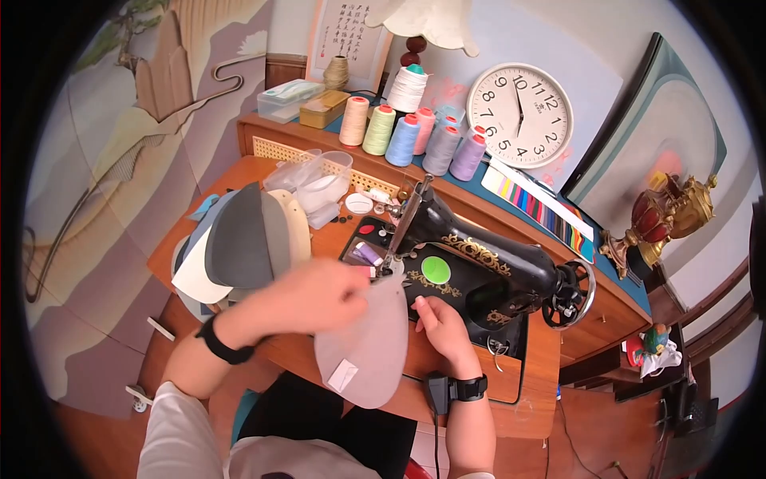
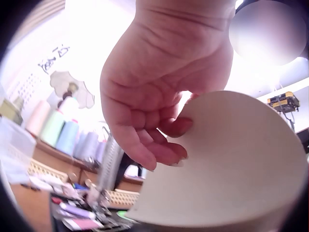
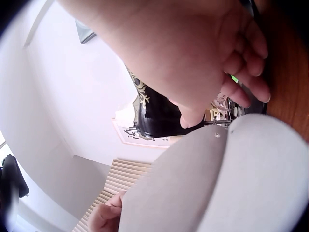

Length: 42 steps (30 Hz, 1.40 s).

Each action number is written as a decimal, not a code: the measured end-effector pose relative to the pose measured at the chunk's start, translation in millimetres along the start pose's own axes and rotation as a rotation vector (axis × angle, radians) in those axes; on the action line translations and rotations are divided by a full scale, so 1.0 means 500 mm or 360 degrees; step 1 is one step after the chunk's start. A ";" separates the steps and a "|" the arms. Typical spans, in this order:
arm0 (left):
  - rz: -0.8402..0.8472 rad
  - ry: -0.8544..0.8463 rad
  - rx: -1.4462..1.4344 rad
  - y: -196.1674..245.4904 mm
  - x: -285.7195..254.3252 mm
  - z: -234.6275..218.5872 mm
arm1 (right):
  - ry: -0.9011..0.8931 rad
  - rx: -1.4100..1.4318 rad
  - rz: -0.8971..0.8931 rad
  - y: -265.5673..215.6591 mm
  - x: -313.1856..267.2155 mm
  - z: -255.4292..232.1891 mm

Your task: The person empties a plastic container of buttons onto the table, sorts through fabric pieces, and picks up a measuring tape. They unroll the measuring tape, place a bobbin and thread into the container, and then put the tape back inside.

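Observation:
My left hand (image 1: 323, 295) pinches the left edge of a thin grey rounded piece (image 1: 379, 343), which hangs in front of the sewing machine (image 1: 487, 255) with a small white label on its lower part. Seen from the left wrist, the hand (image 2: 164, 92) has thumb and fingertips at the edge of the curved piece (image 2: 231, 164). To the right of the piece is my right hand (image 1: 445, 329), near the machine bed. In the right wrist view its fingers (image 3: 246, 87) are loosely bent above the piece (image 3: 178, 183), holding nothing; a seam or fold runs down the piece.
Stacked grey, white and beige pieces (image 1: 247, 239) lie left on the table. Clear plastic boxes (image 1: 319, 180) stand behind them. Several thread cones (image 1: 404, 140), a round clock (image 1: 520, 116) and colour strips (image 1: 535, 203) line the back shelf. A purple bobbin (image 1: 369, 254) lies by the needle.

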<state>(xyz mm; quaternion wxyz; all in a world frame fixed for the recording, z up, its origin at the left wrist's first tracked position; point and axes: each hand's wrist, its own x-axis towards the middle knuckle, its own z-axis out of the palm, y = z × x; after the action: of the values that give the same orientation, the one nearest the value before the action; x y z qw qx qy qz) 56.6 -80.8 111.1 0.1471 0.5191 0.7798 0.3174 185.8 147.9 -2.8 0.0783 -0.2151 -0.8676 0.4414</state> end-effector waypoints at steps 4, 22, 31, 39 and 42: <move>-0.0124 0.0230 -0.0396 -0.018 -0.045 -0.125 | 0.0005 -0.0035 0.0003 -0.013 -0.005 -0.002; -0.1026 0.0837 0.1129 -0.293 -0.114 -0.217 | 0.0023 -0.0249 0.0044 -0.028 -0.013 -0.014; -0.0063 0.0413 0.0877 -0.023 -0.023 -0.042 | -0.0048 -0.0271 0.0061 -0.031 -0.012 -0.016; 0.0387 0.0038 0.1068 -0.024 0.070 0.154 | -0.0034 -0.0206 0.0020 -0.024 -0.011 -0.012; 0.0399 0.0002 0.1090 -0.013 0.074 0.154 | -0.0042 -0.0224 -0.0014 -0.021 -0.011 -0.011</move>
<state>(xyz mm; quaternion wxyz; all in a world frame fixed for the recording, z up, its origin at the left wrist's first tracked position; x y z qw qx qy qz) 79.3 -22.7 52.6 -0.0758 0.6296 0.7714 0.0537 189.2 144.2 9.3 0.0534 -0.2103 -0.8984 0.3817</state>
